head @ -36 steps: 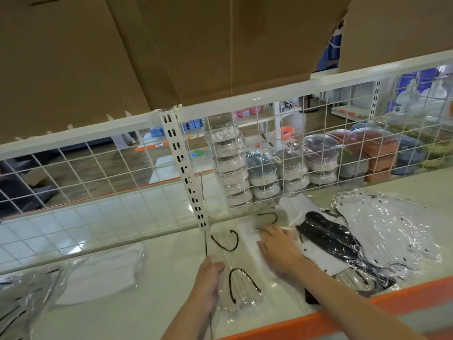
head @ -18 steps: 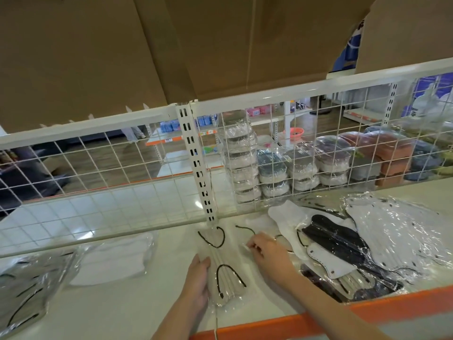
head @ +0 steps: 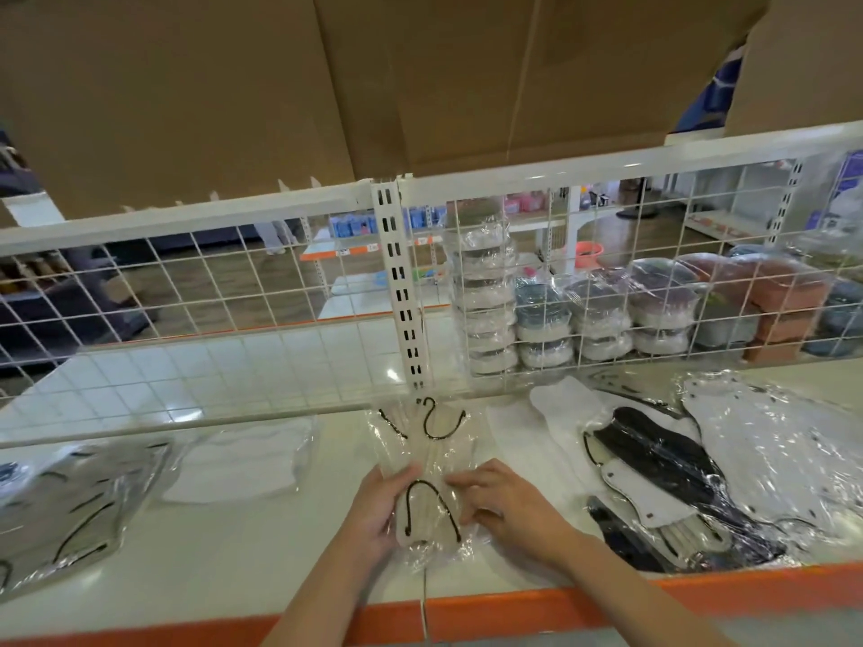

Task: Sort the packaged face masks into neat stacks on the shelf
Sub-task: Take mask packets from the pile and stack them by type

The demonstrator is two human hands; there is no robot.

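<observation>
From the head view, I see my left hand (head: 378, 511) and my right hand (head: 509, 506) at the lower middle of the frame, either side of a cream mask pack (head: 432, 483) lying on the shelf (head: 224, 553). The left fingers curl round the pack's left edge; the right fingers lie fairly straight, pressing its right edge. My worry is the slippery wrapper: I judge the packs could slide apart under uneven squeezing, so the stack fans out. The black ear loops could also snag. At the right of the frame a mixed heap of black masks (head: 663, 464) and white masks (head: 789, 455) sits near; a careless right forearm could drag it. A white pack (head: 238, 459) lies at left.
</observation>
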